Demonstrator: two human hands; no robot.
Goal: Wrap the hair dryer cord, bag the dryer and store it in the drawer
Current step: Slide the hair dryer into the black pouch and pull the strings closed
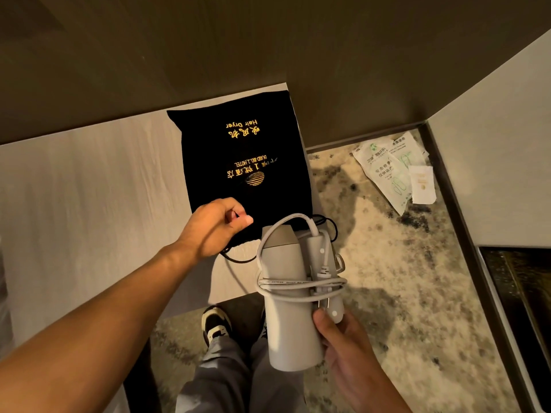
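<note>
A black drawstring bag (238,162) with gold lettering lies flat on the pale counter (89,189), its mouth toward me. My left hand (216,226) pinches the bag's near edge by the mouth. My right hand (343,344) holds the white hair dryer (286,317) by its lower body, nose pointing at the bag's opening. The grey cord (301,284) is looped around the dryer's body and folded handle, with the plug tucked against the handle. The bag's black drawstring (238,257) trails over the counter edge.
The counter's near edge ends just past the bag. Below lies a speckled floor (387,278) with several white paper packets (393,171) near the wall. My shoe (216,323) and grey trousers show below. A dark framed panel (521,308) stands at the right.
</note>
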